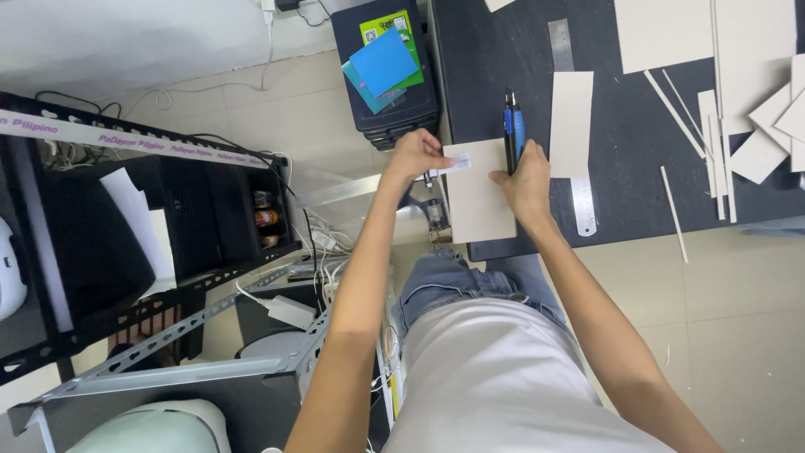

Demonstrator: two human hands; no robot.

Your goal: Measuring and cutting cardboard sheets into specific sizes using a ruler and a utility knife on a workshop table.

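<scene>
A pale grey card (480,201) lies at the near left corner of the dark work table (620,126). My left hand (415,158) pinches a small white strip (457,163) at the card's left top edge. My right hand (524,180) presses down on the card's right side. Two pens, black and blue (513,130), lie upright on the table just above my right hand. A second long pale card strip (571,124) rests over a steel ruler (579,184) to the right.
Cut card pieces and thin offcut strips (721,126) lie at the table's right. A black drawer unit (390,92) topped with blue and green paper stands left of the table. A black metal rack (168,235) and cables fill the left side.
</scene>
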